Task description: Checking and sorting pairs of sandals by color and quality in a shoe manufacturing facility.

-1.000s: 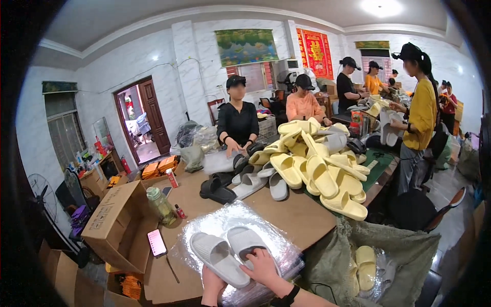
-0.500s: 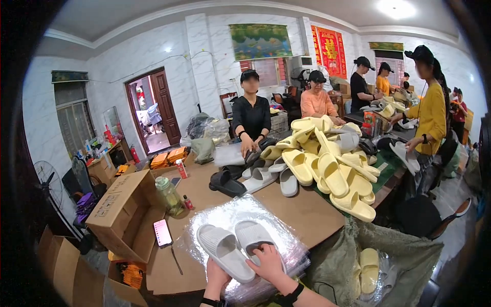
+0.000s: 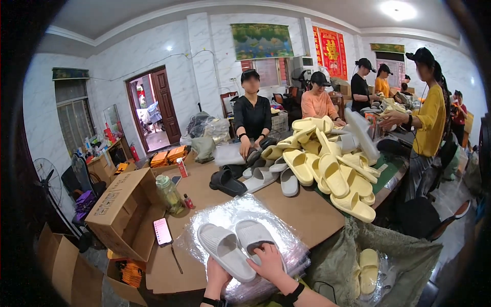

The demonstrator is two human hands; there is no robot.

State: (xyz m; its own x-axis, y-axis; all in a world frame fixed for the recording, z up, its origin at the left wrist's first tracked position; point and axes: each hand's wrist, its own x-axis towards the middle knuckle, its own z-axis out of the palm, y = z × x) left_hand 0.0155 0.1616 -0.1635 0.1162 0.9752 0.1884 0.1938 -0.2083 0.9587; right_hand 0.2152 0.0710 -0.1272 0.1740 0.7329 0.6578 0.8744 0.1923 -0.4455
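Two light grey slide slippers lie side by side on a stack of clear plastic bags [image 3: 204, 207] at the table's near edge. The left slipper [image 3: 227, 256] is gripped along its heel side by my left hand [image 3: 219, 273], whose fingers are partly hidden beneath it. My right hand [image 3: 266, 260] is curled on the heel part of the right slipper [image 3: 251, 231], its thumb side reaching to the edge of the left one. Both toes point away from me.
A heap of yellow slippers [image 3: 333, 174] covers the table's right side, with black slippers [image 3: 228, 183] beside it. An open cardboard box [image 3: 123, 210], a bottle [image 3: 169, 197] and a phone [image 3: 162, 233] stand left. A green sack [image 3: 409, 256] hangs right. Co-workers stand across.
My hands and the two grey slippers have barely moved. At the right, the co-worker's hand has lifted, and a blurred pale slipper now shows above the yellow heap, apart from that hand.
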